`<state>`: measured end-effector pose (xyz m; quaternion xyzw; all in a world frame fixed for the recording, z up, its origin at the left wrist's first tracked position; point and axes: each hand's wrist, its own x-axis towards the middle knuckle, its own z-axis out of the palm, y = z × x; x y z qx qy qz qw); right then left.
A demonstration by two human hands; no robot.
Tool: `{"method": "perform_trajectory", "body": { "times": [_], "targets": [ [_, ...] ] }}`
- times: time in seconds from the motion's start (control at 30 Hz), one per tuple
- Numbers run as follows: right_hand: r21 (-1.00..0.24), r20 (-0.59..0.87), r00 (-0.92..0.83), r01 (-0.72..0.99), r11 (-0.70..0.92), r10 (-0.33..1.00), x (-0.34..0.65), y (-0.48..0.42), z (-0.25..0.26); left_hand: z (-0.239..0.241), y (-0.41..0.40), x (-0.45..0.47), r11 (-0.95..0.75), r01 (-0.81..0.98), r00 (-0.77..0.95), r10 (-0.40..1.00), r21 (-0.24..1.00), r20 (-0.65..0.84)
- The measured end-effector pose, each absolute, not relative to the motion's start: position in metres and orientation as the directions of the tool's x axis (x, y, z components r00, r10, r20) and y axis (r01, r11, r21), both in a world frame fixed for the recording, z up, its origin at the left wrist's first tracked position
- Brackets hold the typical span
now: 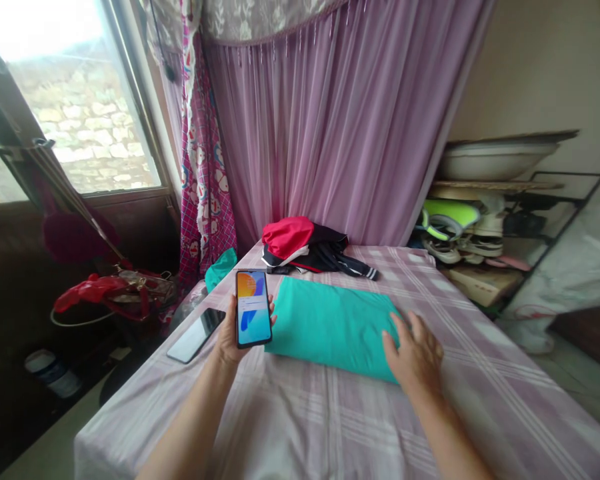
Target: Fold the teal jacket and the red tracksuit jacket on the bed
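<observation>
A smartphone [253,309] with a lit screen is held upright in my left hand [231,333], fingers wrapped round its edges. Just right of it lies a folded teal cloth [333,327] on the plaid bedspread [300,407]. My right hand [415,350] is at the cloth's right end, fingers spread and holding nothing; whether the fingertips touch the cloth I cannot tell. A second phone [196,335] lies flat left of my left hand, with a pale glare across most of its face.
Behind the teal cloth lies a heap of red and black clothing [305,243] against purple curtains [320,133]. To the right stands a rack with shoes [480,243] and a white basin [495,160]. Red bags [93,290] and a window [80,100] are on the left.
</observation>
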<state>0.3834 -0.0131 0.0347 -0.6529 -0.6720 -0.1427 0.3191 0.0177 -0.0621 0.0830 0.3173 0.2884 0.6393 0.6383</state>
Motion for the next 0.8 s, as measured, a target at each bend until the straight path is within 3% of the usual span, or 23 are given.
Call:
{"method": "perform_trajectory", "body": {
  "times": [0.17,0.3,0.43,0.57,0.7,0.8],
  "targets": [
    [-0.108,0.742,-0.243,0.877,0.468,0.625,0.322,-0.044,0.045,0.058,-0.055,0.052,0.138,-0.802,0.253,0.96,0.582,0.121],
    [-0.012,0.748,-0.466,0.702,0.712,0.472,0.278,-0.071,0.053,0.048,-0.055,0.064,0.234,-0.798,0.344,0.933,0.555,0.102],
    [0.037,0.675,-0.641,0.525,0.85,0.367,0.252,-0.078,0.056,0.042,-0.058,0.066,0.286,-0.77,0.365,0.931,0.57,0.025],
    [0.037,0.625,-0.675,0.527,0.849,0.392,0.243,-0.062,0.062,0.039,-0.06,0.067,0.31,-0.763,0.347,0.937,0.567,-0.045],
    [-0.064,0.651,-0.476,0.742,0.667,0.592,0.249,-0.045,0.071,0.041,-0.062,0.072,0.33,-0.785,0.359,0.932,0.524,-0.049],
    [-0.13,0.703,-0.343,0.799,0.587,0.623,0.253,-0.049,0.069,0.044,-0.065,0.076,0.329,-0.803,0.377,0.926,0.498,-0.004]
  ]
}}
